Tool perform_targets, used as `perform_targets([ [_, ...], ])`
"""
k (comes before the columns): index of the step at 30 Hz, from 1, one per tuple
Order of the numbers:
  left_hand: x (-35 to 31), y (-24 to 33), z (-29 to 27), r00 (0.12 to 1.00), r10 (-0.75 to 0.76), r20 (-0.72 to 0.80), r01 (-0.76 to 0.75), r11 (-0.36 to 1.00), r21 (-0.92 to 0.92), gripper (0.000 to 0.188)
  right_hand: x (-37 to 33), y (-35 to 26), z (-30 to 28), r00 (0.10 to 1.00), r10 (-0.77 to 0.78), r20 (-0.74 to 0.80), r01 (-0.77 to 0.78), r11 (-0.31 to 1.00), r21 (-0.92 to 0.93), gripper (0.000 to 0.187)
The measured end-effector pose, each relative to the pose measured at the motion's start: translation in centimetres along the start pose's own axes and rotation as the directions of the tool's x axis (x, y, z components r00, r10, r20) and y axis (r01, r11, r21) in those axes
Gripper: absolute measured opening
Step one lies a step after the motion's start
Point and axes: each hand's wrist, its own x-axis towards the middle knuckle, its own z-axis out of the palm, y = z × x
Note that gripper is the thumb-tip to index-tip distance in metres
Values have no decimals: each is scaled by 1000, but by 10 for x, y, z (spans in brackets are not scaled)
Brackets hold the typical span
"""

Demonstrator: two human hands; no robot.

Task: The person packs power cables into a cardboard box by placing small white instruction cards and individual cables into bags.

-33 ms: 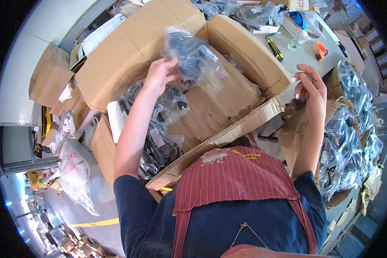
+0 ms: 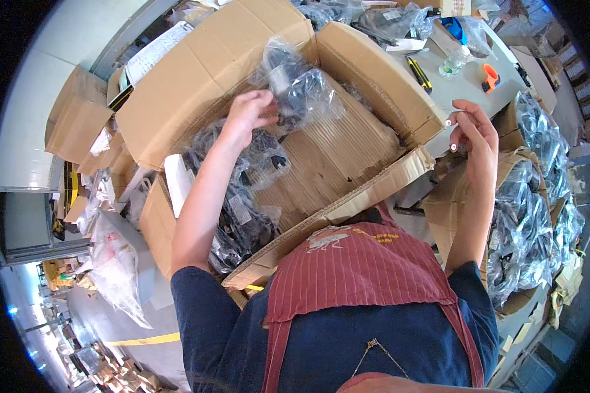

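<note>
The lumpy, dark thing (image 2: 296,71) is in a crinkly, shiny clear bag (image 2: 322,93) just up and to the right of the left fingers (image 2: 262,98), with a pale patch (image 2: 280,81) facing up and loose plastic spreading away from them.

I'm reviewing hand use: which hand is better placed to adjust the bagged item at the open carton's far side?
Probably the left hand: it is right by the bagged item, over the open carton. The right hand is outside the carton, farther away.
</note>
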Motion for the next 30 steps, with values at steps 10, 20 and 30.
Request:
perform_targets([
  [10, -42, -22, 25, 926, 67, 372, -373, 5, 928, 40, -8, 12, -17, 997, 54, 51, -54, 999, -2, 20],
  [20, -54, 32, 65, 963, 199, 183, -251, 909, 333, 29, -11, 0, 1, 996, -30, -84, 37, 996, 81, 31],
  [30, 8, 9, 69, 296, 271, 916, -775, -492, 397, 45, -16, 12, 6, 1000, -10, -12, 12, 992, 122, 31],
])
